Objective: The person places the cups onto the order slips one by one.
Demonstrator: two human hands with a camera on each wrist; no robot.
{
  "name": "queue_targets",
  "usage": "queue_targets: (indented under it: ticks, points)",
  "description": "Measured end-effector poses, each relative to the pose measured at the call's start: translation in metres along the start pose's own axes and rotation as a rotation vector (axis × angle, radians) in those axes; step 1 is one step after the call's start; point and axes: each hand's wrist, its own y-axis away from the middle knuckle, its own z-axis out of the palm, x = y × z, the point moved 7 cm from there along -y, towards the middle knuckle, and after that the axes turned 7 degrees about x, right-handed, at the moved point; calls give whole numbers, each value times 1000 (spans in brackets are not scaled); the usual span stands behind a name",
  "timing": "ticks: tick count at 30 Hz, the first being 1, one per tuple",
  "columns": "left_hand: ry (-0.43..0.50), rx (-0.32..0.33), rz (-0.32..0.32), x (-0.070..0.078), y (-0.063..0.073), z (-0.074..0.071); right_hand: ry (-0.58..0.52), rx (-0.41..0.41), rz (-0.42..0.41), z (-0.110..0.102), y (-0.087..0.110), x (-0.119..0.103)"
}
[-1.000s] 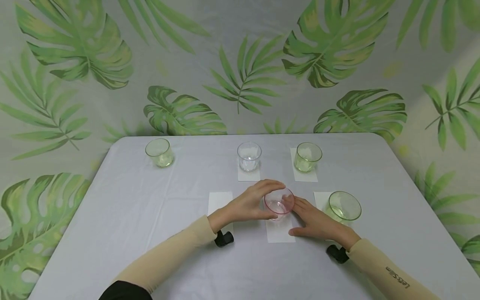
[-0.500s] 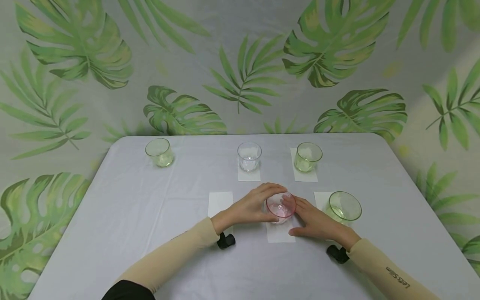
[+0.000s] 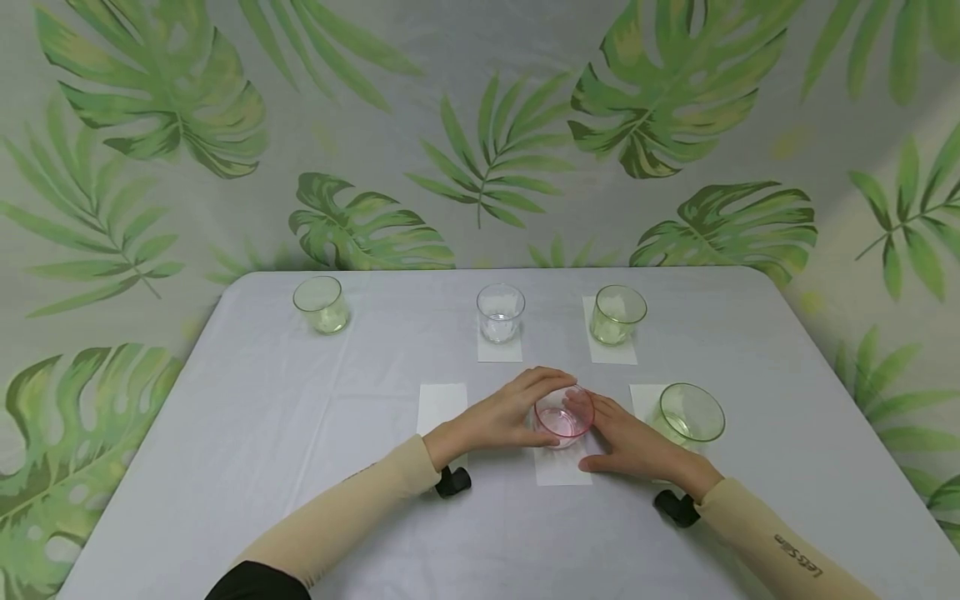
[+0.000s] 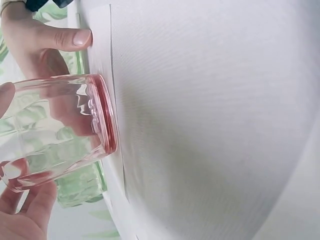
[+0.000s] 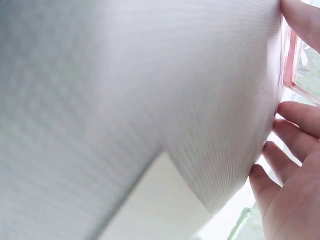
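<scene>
A clear pink-tinted drinking glass (image 3: 564, 423) stands upright at or just over a white paper card (image 3: 562, 473). My left hand (image 3: 504, 413) grips it from the left, thumb on the near side and fingers on the far side. The left wrist view shows the glass's thick pink base (image 4: 107, 117) close to the card; whether it touches cannot be told. Just right of the glass, my right hand (image 3: 637, 440) rests with fingers extended and thumb spread. In the right wrist view its fingertips meet the white tablecloth (image 5: 210, 90), and contact with the glass is unclear.
Right of my right hand is a green glass (image 3: 690, 414) on a card. Behind stand a clear glass (image 3: 500, 315) and another green glass (image 3: 618, 317), both on cards. A third green glass (image 3: 322, 307) sits far left without one. A bare card (image 3: 441, 406) lies partly behind my left wrist.
Over the past second my left hand has brought the pink glass slightly nearer and to the right. During the last half second it has barely moved. My right hand has stayed in place.
</scene>
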Motion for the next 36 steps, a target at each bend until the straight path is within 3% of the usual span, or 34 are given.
queue_targets:
  ticks: [7,14,22,30,36]
  points:
    - [19,6,21,1,1,-2,-50,12,28,-3,0,-1]
    - [5,48,-14,-5,6,-16,-108,43,81,-6,0,2]
    - [-71,108,-66,-21,21,-43,-102,104,58,-15,-2,-4]
    - [-88,183,-139,-33,42,-77,-139,86,109,-25,0,-15]
    - [-108,244,-202,-45,59,-104,-129,103,68,-33,-3,-28]
